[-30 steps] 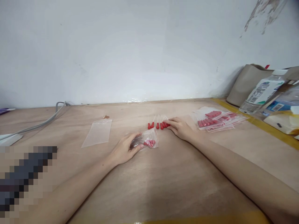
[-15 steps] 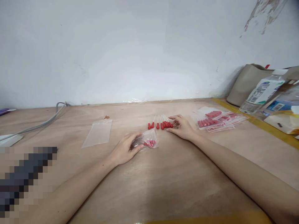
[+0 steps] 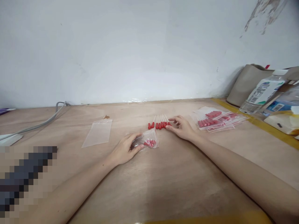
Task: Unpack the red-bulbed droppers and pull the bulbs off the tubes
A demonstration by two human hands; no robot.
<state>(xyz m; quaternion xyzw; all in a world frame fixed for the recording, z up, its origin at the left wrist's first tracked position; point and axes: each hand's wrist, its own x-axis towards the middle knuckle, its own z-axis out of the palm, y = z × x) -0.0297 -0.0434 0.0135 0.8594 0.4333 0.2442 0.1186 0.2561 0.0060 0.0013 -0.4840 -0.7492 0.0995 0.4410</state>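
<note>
My left hand [image 3: 127,148] is closed on a clear zip bag [image 3: 156,134], with several red-bulbed droppers [image 3: 149,143] inside it. Just beyond the bag lies a row of droppers [image 3: 161,125], red bulbs facing me and thin clear tubes pointing to the wall. At the right end of that row rests my right hand [image 3: 181,127]. Its thumb touches the near side of the bulbs and its bent fingers stay apart on the far side, the last bulb partly hidden between them. Two droppers at the left sit slightly apart from the others.
A flat zip bag [image 3: 99,133] lies on the left, a small brown scrap [image 3: 106,117] behind it. Filled bags of droppers [image 3: 215,119] are piled on the right. Beyond yellow tape stand a plastic bottle [image 3: 263,91] and a beige container [image 3: 240,84]. A grey cable [image 3: 46,119] runs at left.
Several droppers at the right of the row have slid left and closed up against one another, my right thumb moving in beside them. My left hand and its bag have stayed put.
</note>
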